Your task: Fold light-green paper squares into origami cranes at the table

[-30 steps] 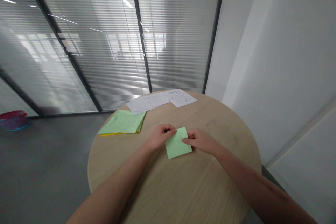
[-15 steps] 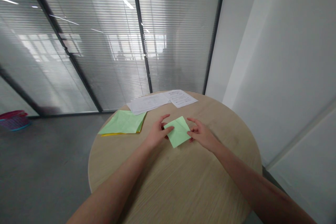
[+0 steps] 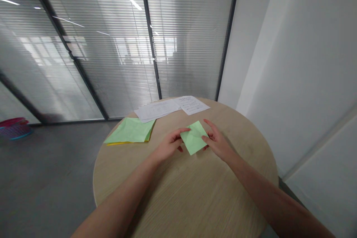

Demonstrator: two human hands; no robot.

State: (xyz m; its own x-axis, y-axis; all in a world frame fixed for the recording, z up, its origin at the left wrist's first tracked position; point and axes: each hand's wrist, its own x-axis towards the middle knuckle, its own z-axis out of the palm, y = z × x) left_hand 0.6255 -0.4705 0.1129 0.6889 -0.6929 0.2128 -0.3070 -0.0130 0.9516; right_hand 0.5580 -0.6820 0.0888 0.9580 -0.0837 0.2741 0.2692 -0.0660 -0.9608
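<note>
A small folded green paper square point(image 3: 194, 137) is raised slightly off the round wooden table point(image 3: 184, 193), turned like a diamond. My left hand point(image 3: 170, 144) pinches its left corner between thumb and fingers. My right hand point(image 3: 216, 140) holds its right edge, thumb on the paper and the other fingers stretched behind it.
A stack of green sheets over yellow ones point(image 3: 130, 131) lies at the table's left rear. White printed papers point(image 3: 170, 107) lie at the far edge. Glass partitions with blinds stand behind, a white wall on the right. A pink basket point(image 3: 13, 127) sits on the floor at far left.
The green square has been lifted off the table, moved a little away from me and turned. Both hands shifted along its edges, and the right fingers have spread.
</note>
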